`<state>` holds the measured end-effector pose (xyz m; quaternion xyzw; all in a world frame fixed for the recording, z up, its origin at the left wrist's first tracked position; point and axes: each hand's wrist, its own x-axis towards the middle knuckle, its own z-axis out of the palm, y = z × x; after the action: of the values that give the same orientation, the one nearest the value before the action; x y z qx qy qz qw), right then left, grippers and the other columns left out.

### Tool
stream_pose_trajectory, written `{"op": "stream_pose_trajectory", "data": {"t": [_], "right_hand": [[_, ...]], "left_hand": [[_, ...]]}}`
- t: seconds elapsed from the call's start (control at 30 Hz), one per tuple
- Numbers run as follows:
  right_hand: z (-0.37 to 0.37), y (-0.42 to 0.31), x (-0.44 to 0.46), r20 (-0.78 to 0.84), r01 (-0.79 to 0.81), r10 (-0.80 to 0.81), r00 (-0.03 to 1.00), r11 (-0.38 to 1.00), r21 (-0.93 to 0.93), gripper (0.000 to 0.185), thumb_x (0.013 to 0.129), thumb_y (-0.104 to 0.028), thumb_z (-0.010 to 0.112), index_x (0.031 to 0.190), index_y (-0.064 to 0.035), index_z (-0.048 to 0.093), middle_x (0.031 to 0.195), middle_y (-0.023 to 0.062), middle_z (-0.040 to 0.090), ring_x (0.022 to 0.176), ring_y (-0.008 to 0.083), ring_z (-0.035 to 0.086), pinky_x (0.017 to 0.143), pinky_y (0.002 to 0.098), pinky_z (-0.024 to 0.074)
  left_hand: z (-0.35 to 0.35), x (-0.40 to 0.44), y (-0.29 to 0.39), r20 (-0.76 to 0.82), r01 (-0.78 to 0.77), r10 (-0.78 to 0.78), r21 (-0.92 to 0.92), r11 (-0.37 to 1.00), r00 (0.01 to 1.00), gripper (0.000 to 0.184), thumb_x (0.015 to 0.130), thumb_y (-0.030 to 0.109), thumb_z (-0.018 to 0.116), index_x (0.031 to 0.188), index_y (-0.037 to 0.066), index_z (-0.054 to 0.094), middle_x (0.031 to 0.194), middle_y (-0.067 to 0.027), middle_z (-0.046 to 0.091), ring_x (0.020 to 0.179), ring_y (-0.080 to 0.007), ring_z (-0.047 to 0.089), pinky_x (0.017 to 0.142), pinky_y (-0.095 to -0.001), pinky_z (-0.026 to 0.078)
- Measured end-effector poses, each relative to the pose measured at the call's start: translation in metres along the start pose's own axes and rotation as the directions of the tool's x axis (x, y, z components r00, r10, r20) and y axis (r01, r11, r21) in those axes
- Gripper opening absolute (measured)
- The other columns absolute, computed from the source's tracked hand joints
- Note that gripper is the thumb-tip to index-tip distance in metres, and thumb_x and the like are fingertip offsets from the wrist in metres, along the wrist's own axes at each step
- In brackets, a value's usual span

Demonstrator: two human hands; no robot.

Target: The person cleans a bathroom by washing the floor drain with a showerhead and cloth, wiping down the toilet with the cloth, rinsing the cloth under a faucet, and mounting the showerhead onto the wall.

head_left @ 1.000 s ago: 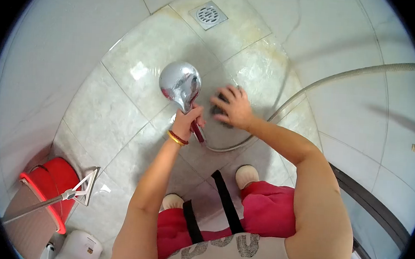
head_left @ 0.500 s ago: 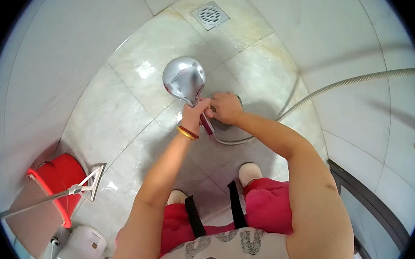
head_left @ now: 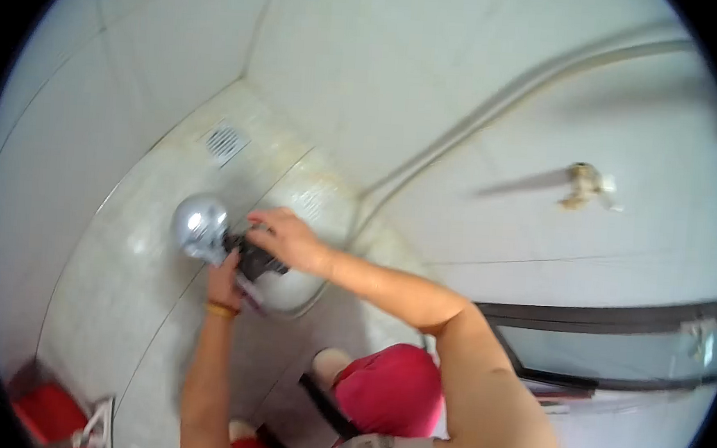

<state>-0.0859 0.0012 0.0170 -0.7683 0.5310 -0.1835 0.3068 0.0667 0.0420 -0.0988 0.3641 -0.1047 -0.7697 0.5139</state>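
The pale tiled floor [head_left: 136, 309] spreads below, with the red bucket [head_left: 50, 412] at its near left. The hose [head_left: 636, 52] arcs from the far right to the shower head [head_left: 201, 227], left of centre. The left hand [head_left: 225, 281] wraps around its handle. The right hand [head_left: 290, 240] curls over a blurred dark object [head_left: 259, 261] beside it, thumb hidden. The drain [head_left: 225, 142] lies farther off.
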Motion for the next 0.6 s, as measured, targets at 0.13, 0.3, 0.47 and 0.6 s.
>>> {"op": "stream_pose_trajectory", "data": {"t": [0.13,0.3,0.47,0.6], "right_hand": [[-0.165,-0.098,-0.016,-0.137,0.168,-0.331,0.934,0.743,-0.647,0.061,0.077,-0.025,0.062,0.128,-0.0036,0.036,0.131,0.0165,0.037,0.123,0.0338,0.031,0.100,0.0413,0.0277],[-0.367,-0.213,-0.059,-0.276,-0.198,-0.751,0.599,0.195,-0.961,0.070,0.070,-0.017,0.068,0.129,-0.0029,0.034,0.132,0.0188,0.035,0.126,0.0374,0.026,0.102,0.0432,0.0246],[-0.487,-0.308,-0.094,-0.018,-0.484,-0.903,0.430,-0.213,-0.849,0.067,0.080,-0.035,0.058,0.130,0.0005,0.030,0.134,0.0183,0.033,0.127,0.0354,0.024,0.104,0.0427,0.0206],[-0.558,-0.307,-0.099,-0.186,-0.720,-0.869,0.458,-0.241,-0.651,0.064,0.083,-0.046,0.049,0.128,-0.0018,0.036,0.133,0.0157,0.035,0.127,0.0318,0.027,0.104,0.0432,0.0211]], "left_hand": [[0.017,0.008,0.012,-0.089,0.020,-0.025,-0.059,0.998,0.996,0.031,0.077,0.011,0.062,0.105,-0.001,0.053,0.096,-0.0063,0.057,0.084,-0.0172,0.056,0.074,-0.0307,0.045],[-0.008,0.062,-0.034,-0.126,-0.079,0.073,-0.042,0.996,0.989,0.039,0.073,0.014,0.067,0.106,-0.002,0.053,0.094,-0.0052,0.055,0.081,-0.0159,0.053,0.073,-0.0287,0.043],[0.024,0.034,-0.007,-0.062,0.066,-0.082,-0.231,0.971,0.995,0.028,0.075,0.007,0.063,0.100,0.001,0.054,0.092,-0.0079,0.059,0.078,-0.0186,0.060,0.069,-0.0312,0.050],[-0.001,0.060,-0.033,-0.072,0.023,-0.042,-0.243,0.970,0.997,0.030,0.075,0.005,0.063,0.104,0.002,0.055,0.093,-0.0079,0.059,0.079,-0.0195,0.060,0.070,-0.0328,0.050]]}}
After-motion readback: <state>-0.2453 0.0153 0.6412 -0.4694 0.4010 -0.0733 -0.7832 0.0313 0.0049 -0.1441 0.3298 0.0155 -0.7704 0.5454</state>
